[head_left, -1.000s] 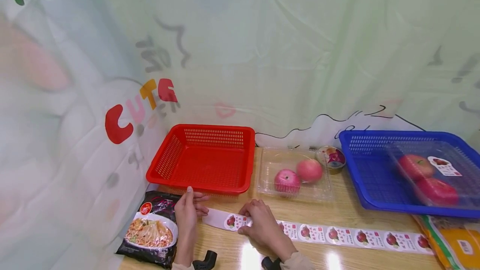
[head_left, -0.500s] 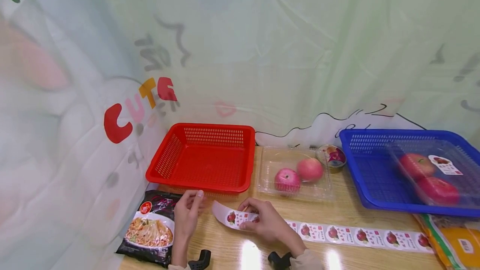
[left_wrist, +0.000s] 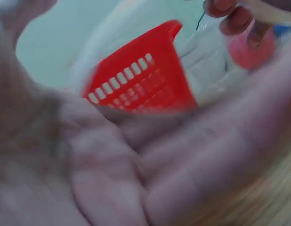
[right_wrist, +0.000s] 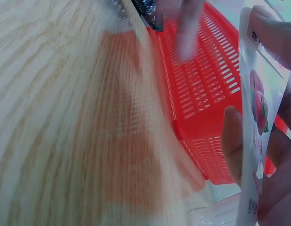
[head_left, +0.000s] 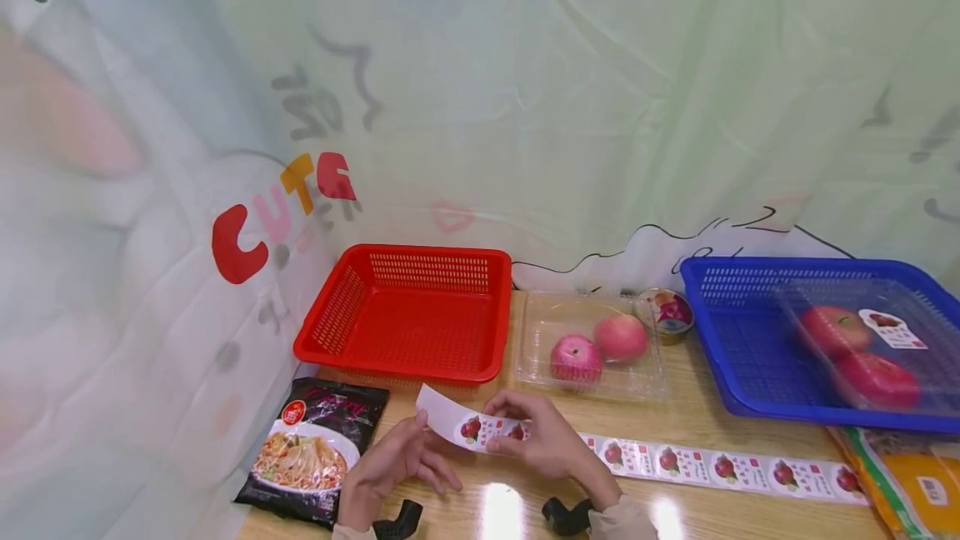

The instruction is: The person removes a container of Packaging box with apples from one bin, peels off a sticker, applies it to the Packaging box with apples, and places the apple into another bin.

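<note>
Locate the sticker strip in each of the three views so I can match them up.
Head: the sticker strip runs along the table's near edge at lower centre, its left end lifted in the right hand.
Left wrist: only a pale sliver at the top right edge, pinched by fingertips, is probably it; too blurred to be sure.
Right wrist: its lifted end stands upright at the right edge, between fingers.
Shared landmark: the red basket.

A red perforated plastic basket (head_left: pixel 408 315) sits at the back left of the pale wooden worktop (head_left: pixel 675 427). Just right of it lies a clear plastic clamshell tray (head_left: pixel 645 386) holding two pink-red apples (head_left: pixel 597 348), with a small round tin (head_left: pixel 667 312) behind. A blue perforated plastic basket (head_left: pixel 738 348) stands further right. A black instant-noodle packet (head_left: pixel 311 457) lies in front of the red basket.
</note>
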A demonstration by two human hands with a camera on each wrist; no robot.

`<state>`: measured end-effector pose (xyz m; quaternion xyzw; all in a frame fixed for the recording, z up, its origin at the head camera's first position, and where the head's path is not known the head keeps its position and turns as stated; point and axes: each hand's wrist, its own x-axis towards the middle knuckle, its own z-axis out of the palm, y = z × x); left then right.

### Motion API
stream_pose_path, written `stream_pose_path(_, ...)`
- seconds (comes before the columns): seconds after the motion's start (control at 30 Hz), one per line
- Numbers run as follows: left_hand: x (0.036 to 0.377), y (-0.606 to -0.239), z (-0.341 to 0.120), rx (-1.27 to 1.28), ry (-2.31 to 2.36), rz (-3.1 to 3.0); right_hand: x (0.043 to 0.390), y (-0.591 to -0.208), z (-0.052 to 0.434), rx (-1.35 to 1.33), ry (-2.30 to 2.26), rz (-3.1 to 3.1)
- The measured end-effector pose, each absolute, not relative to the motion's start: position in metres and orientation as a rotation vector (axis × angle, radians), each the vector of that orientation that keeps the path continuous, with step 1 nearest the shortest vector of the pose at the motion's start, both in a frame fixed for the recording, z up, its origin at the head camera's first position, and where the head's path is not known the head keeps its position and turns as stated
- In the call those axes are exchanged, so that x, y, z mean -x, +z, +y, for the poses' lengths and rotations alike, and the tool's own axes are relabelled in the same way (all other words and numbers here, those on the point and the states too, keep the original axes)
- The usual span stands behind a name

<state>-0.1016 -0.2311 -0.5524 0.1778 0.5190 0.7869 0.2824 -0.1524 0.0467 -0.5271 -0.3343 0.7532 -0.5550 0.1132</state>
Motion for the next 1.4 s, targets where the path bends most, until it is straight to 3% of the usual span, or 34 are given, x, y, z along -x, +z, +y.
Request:
stream_pose_path(0.2,0.11,-0.564,-0.21,-0.754,2.331,1.325,0.153,-0.527,0.048,0.912,-1.66,2.234)
stream_pose_path(0.67,0.109,-0.557,-0.198,-0.587,2.42,1.684,0.152,-0.528,0.043,0.824,-1.709,2.443)
stream_pose_path(1.1,0.11,-0.556,-0.19,-0.546,2.524,1.809,0.148,-0.522,0.037,1.149,-1.702,2.545)
stream_pose_path(1.4,0.111,-0.558,-0.181,-0.542,2.604,1.701,0.146,-0.518,0.037,1.183,-1.663,2.555)
